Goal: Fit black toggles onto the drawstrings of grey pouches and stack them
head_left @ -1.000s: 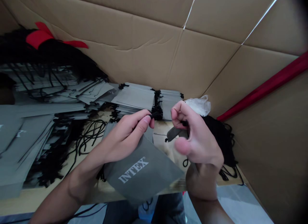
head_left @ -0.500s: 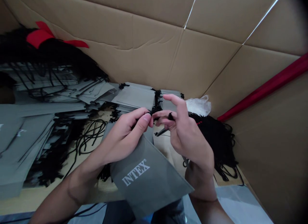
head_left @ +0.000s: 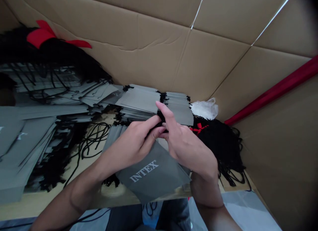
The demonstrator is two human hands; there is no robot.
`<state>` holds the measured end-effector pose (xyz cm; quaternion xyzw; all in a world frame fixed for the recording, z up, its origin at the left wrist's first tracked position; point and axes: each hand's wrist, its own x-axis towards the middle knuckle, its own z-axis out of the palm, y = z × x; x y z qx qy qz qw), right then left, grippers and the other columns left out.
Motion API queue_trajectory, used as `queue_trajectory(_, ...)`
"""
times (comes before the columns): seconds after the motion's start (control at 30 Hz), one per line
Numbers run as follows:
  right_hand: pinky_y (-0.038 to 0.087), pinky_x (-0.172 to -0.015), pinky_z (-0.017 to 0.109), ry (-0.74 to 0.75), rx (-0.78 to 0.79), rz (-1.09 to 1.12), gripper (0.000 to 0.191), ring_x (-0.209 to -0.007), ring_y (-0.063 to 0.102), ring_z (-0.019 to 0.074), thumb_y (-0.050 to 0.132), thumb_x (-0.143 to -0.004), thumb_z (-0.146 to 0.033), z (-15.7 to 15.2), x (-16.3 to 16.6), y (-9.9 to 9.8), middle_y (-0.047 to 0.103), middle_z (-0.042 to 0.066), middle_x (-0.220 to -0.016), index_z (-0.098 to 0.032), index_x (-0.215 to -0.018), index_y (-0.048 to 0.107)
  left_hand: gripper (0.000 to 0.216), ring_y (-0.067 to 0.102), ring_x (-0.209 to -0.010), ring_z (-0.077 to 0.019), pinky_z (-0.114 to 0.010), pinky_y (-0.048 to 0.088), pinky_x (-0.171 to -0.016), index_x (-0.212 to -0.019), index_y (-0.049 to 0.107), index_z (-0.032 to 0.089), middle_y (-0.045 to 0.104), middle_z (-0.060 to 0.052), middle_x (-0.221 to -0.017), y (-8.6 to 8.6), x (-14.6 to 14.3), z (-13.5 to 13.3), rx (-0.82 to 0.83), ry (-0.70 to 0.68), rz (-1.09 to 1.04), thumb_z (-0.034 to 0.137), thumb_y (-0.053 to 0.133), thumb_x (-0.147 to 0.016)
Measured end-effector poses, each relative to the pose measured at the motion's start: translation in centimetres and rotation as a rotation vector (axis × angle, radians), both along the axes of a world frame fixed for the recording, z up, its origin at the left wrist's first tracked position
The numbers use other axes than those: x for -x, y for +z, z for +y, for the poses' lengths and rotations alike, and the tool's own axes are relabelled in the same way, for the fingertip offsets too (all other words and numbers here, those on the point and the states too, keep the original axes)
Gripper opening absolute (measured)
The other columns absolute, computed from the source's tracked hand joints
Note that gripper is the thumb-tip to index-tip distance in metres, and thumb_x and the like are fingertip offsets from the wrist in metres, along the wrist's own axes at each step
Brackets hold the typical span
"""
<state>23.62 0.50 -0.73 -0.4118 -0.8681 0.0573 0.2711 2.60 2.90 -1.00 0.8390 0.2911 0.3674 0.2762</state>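
Note:
A grey fabric pouch (head_left: 151, 173) printed INTEX in white hangs from both my hands above the near table edge. My left hand (head_left: 135, 143) pinches the pouch's top corner, where a black drawstring (head_left: 161, 120) comes out. My right hand (head_left: 185, 143) is closed against the left, fingers pressed on the same black cord and pouch top. The fingertips of both hands meet there and hide most of the cord.
Stacks of grey pouches (head_left: 149, 100) lie behind my hands, with more piled at the left (head_left: 27, 131). Loose black cords (head_left: 91, 138) lie on the table. A black cord bundle (head_left: 223, 138), a white plastic bag (head_left: 205, 108) and cardboard walls (head_left: 154, 52) close in the back and right.
My right hand swung in from the right and closed against my left at the pouch's top. The dark tool it held a second ago is out of sight. The pouch shifted slightly.

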Motion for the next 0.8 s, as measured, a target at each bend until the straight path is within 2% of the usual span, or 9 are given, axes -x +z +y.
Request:
queue_trajectory(0.07, 0.063, -0.071, 0.038, 0.016, 0.098, 0.095, 0.062, -0.076, 0.077, 0.026, 0.05, -0.113, -0.014, 0.1, -0.2, 0.6, 0.08, 0.005, -0.091, -0.017, -0.173, 0.038, 0.021, 0.051, -0.064, -0.0088, -0.025, 0.037, -0.062, -0.1, 0.057, 0.021, 0.06, 0.007, -0.078, 0.3, 0.1, -0.2, -0.003, 0.031, -0.015, 0.026, 0.049, -0.119)
queue_trajectory(0.13, 0.063, -0.075, 0.032, 0.031, 0.159, 0.254, 0.032, -0.082, 0.081, 0.0211, 0.064, -0.112, -0.019, 0.2, -0.4, 1.2, 0.083, 0.002, -0.099, -0.022, -0.144, 0.06, 0.027, 0.044, -0.061, -0.0092, -0.027, 0.034, -0.059, -0.094, 0.054, 0.021, 0.052, 0.008, -0.073, 0.5, 0.4, -0.3, 0.044, 0.066, -0.023, 0.03, 0.049, -0.119)
queue_trajectory(0.2, 0.062, -0.079, 0.027, 0.04, 0.16, 0.418, 0.012, -0.088, 0.082, 0.0168, 0.076, -0.109, -0.023, 0.4, -0.5, 1.6, 0.083, -0.001, -0.1, -0.024, -0.118, 0.067, 0.035, 0.04, -0.06, -0.0103, -0.029, 0.032, -0.058, -0.09, 0.049, 0.022, 0.046, 0.008, -0.07, 0.7, 0.6, -0.3, 0.14, 0.061, -0.046, 0.037, 0.047, -0.121)
queue_trajectory(0.3, 0.059, -0.077, 0.023, 0.054, 0.101, 0.571, 0.011, -0.087, 0.078, 0.0129, 0.084, -0.105, -0.024, 0.5, -0.4, 1.7, 0.082, -0.004, -0.097, -0.024, -0.107, 0.074, 0.041, 0.042, -0.063, -0.0113, -0.03, 0.035, -0.059, -0.088, 0.049, 0.023, 0.048, 0.007, -0.072, 0.8, 0.8, -0.5, 0.303, -0.01, -0.111, 0.046, 0.043, -0.122)
queue_trajectory(0.43, 0.057, -0.071, 0.024, 0.061, -0.026, 0.607, 0.008, -0.078, 0.072, 0.0106, 0.085, -0.104, -0.018, 0.5, -0.3, 1.7, 0.082, -0.005, -0.092, -0.024, -0.103, 0.079, 0.048, 0.041, -0.066, -0.0118, -0.03, 0.037, -0.063, -0.081, 0.049, 0.021, 0.047, 0.005, -0.072, 0.8, 0.8, -0.7, 0.407, -0.03, -0.169, 0.047, 0.043, -0.121)
queue_trajectory(0.6, 0.057, -0.074, 0.024, 0.041, -0.159, 0.483, 0.013, -0.078, 0.072, 0.0104, 0.081, -0.104, -0.01, 0.3, -0.6, 2.0, 0.084, -0.005, -0.093, -0.023, -0.101, 0.079, 0.044, 0.042, -0.066, -0.0142, -0.032, 0.037, -0.062, -0.081, 0.049, 0.023, 0.047, 0.004, -0.07, 0.7, 0.9, -0.9, 0.409, 0.051, -0.181, 0.045, 0.045, -0.119)
queue_trajectory(0.8, 0.057, -0.077, 0.025, 0.052, -0.226, 0.446, 0.014, -0.082, 0.073, 0.0118, 0.078, -0.106, -0.009, 0.2, -0.7, 1.9, 0.083, -0.004, -0.095, -0.022, -0.102, 0.077, 0.045, 0.037, -0.062, -0.0155, -0.035, 0.033, -0.06, -0.076, 0.043, 0.023, 0.041, 0.003, -0.066, 1.2, 1.0, -1.0, 0.374, 0.046, -0.134, 0.042, 0.042, -0.118)
